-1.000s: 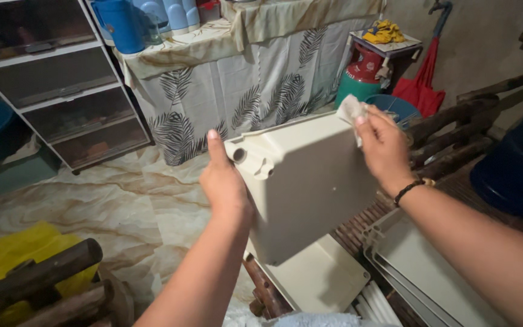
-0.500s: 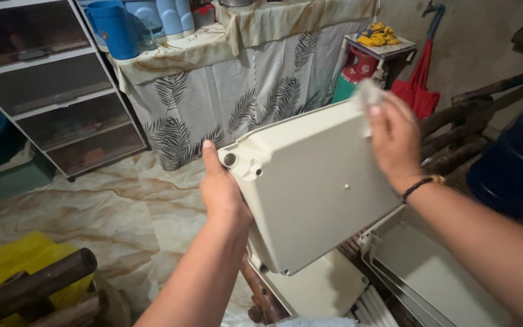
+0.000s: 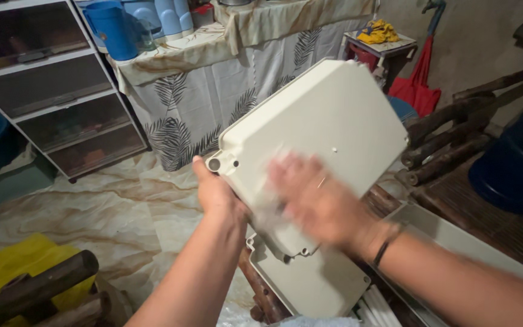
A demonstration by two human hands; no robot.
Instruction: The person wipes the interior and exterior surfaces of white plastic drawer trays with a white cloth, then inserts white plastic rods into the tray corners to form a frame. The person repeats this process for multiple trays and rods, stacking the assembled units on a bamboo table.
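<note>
I hold a cream plastic panel [image 3: 340,115] tilted up in front of me. My left hand [image 3: 216,194] grips its lower left corner, beside a round hole in the moulding. My right hand [image 3: 316,203] is blurred with motion and lies flat on the panel's lower face. It presses a white cloth [image 3: 272,209] against the panel, and the cloth shows only as a pale smear at the fingers. A dark band circles my right wrist. A second cream panel [image 3: 310,284] lies flat below the first, on dark wooden bars.
A glass-fronted shelf unit [image 3: 49,91] stands at the left. Behind is a table draped in leaf-print cloth [image 3: 213,103] with blue jugs [image 3: 110,27]. Wooden poles [image 3: 455,139], a blue water container [image 3: 516,163] and a grey tray [image 3: 455,233] are at the right. A yellow sheet [image 3: 7,266] lies on the marble-patterned floor.
My right hand came down from the panel's top right corner to its lower middle with the cloth. The panel now tilts higher and nearer to me. The left hand kept its grip.
</note>
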